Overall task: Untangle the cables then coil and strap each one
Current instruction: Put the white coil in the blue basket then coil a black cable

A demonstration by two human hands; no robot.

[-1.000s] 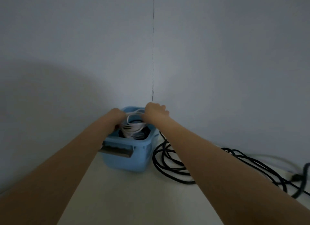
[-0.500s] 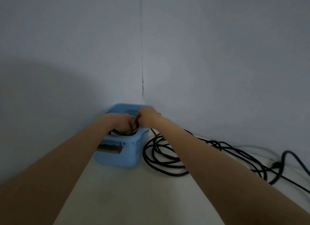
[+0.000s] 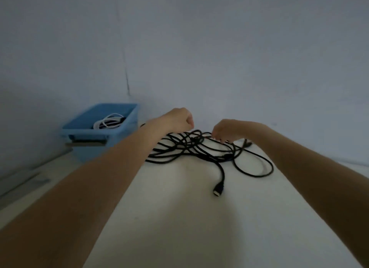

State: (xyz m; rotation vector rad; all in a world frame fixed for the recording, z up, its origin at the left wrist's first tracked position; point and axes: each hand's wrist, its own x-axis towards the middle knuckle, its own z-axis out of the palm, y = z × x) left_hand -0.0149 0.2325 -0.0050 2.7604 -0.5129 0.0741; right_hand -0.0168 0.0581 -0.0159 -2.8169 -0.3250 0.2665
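Dim, bluish room. Two plain pale walls (image 3: 219, 48) meet at a corner seam (image 3: 126, 78), which runs down behind a white worktop (image 3: 179, 217). Left of the worktop, below the seam, lies a grey ledge (image 3: 24, 185); details blurred.

Black cables (image 3: 191, 148): thin, tangled in loose overlapping loops on the pale worktop (image 3: 179, 217), near the wall. One plug end (image 3: 218, 189) trails toward the viewer; a single loop (image 3: 257, 168) spreads right. White cable (image 3: 108, 122): coiled, lying inside the blue bin (image 3: 89, 146) at left.
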